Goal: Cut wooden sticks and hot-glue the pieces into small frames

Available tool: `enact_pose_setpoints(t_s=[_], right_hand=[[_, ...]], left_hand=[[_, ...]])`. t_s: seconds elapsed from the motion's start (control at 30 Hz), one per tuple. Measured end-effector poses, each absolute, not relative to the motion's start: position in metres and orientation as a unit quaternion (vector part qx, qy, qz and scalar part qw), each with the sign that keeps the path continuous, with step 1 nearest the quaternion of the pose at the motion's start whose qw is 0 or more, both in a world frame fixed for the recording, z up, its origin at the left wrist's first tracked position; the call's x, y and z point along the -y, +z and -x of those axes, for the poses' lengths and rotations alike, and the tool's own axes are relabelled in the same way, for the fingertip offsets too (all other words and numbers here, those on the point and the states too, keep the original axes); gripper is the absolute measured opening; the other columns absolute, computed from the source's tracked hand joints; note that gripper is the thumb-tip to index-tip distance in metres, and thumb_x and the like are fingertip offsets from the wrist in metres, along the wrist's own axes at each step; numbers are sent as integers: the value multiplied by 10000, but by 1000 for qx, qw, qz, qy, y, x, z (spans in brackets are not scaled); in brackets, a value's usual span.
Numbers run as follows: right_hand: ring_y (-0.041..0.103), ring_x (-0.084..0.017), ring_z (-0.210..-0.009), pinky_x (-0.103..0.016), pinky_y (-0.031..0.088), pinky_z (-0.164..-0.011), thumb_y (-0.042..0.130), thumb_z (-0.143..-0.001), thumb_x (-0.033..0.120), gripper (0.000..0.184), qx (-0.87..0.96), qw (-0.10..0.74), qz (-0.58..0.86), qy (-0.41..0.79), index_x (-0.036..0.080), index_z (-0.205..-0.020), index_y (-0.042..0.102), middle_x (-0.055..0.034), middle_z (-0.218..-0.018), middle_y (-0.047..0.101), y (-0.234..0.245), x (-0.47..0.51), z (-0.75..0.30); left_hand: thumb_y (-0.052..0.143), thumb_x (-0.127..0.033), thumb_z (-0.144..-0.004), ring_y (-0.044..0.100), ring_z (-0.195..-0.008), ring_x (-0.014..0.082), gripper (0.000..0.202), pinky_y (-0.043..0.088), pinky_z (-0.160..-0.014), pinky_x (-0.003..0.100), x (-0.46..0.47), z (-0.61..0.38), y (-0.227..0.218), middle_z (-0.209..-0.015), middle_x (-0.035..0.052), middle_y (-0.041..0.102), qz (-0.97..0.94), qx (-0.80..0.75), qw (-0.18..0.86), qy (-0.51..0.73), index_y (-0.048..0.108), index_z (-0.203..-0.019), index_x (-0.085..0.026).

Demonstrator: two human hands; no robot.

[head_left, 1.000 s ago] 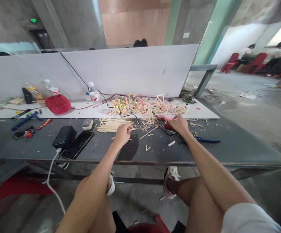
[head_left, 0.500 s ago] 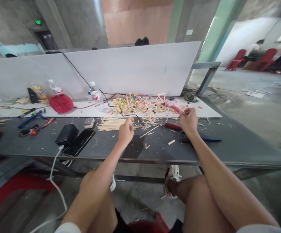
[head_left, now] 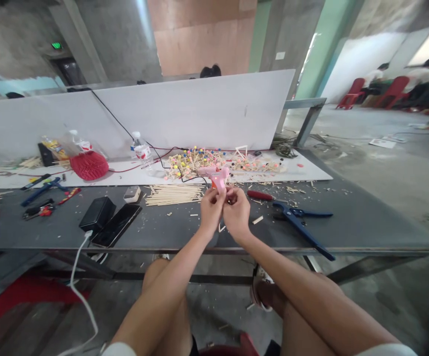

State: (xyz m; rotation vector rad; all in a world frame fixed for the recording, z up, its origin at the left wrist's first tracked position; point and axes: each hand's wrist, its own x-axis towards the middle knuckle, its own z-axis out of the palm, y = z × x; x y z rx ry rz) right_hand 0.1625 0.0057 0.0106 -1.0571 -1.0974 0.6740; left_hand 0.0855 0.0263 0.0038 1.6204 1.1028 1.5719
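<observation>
Glue gun [head_left: 220, 181], pink and roughly upright, is hovering over the middle of the counter [head_left: 370, 217], straight ahead of the person. The left hand [head_left: 211, 212] seems to be clamping its fingers on the foot of the handle, which is leaving the barrel standing free above, presumably away from the skin. The right hand [head_left: 236, 213] is pressing in close beside it, fingers curling; from where I'm standing I can't tell whether they are pinching something or only steadying the handle.

Behind the gun, a heap [head_left: 194, 159] of sticks with coloured beads is spreading over a white board [head_left: 311, 173]. A black wire [head_left: 195, 177] is running toward the gun, perhaps feeding it power. To the left, bare sticks [head_left: 175, 194] are lying mostly side by side, I suppose for easy picking. To the right, a red-handled tool [head_left: 260, 195] and blue cutters [head_left: 303, 231] are resting within reach, one cutter arm jutting over the near edge.

Farther left, a phone [head_left: 116, 227] is lying against a black box [head_left: 96, 213], whose white cable [head_left: 75, 267] is hanging off the counter, likely set aside for elbow room. A bottle [head_left: 141, 152] is standing near the panel [head_left: 185, 113].
</observation>
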Motion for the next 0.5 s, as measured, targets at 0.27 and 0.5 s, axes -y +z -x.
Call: enact_pose_setpoints(t_s=[0.27, 0.5], right_hand=[[614, -128, -691, -284, 513, -681, 718, -773, 333, 377, 438, 725, 341, 407, 216, -1090, 549, 6, -822, 642, 32, -9, -195], [588, -111, -607, -269, 498, -609, 707, -826, 393, 227, 428, 755, 334, 367, 183, -849, 624, -20, -772, 668, 36, -10, -213]], left_hand=[[492, -434, -954, 496, -610, 128, 338, 356, -584, 240, -28, -82, 7, -664, -3, 554, -612, -458, 274, 584, 578, -774, -162], [593, -311, -892, 436, -611, 125, 229, 312, -587, 243, -18, -87, 4, -667, -20, 457, -676, -447, 158, 564, 518, -723, -175]])
